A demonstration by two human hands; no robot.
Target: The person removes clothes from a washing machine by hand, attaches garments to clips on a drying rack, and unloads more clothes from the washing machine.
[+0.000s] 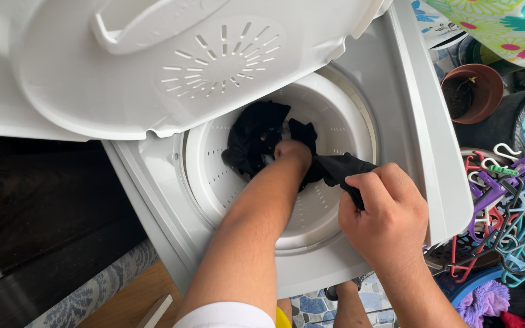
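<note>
A: What is seen nearest, at the lower right of the frame?

B: The right hand [384, 209] is seen there, curled tight, with one end of a black garment [256, 136] pinched in its fingers at the rim of the drum [335, 115].

A: And the left hand?

B: The left hand [291, 152] is pushed down into the drum at the frame's centre. Its fingers are buried in the dark cloth, so a grip is suggested, though how far they are closed cannot be told.

A: Where is the garment placed?

B: It is bunched against the perforated drum wall and stretched toward the lower right.

A: What is shown farther off?

B: The white lid [171, 67] is raised across the top, a heap of coloured hangers [505, 206] is piled at the right edge, and a brown pot [475, 91] is set above them.
</note>
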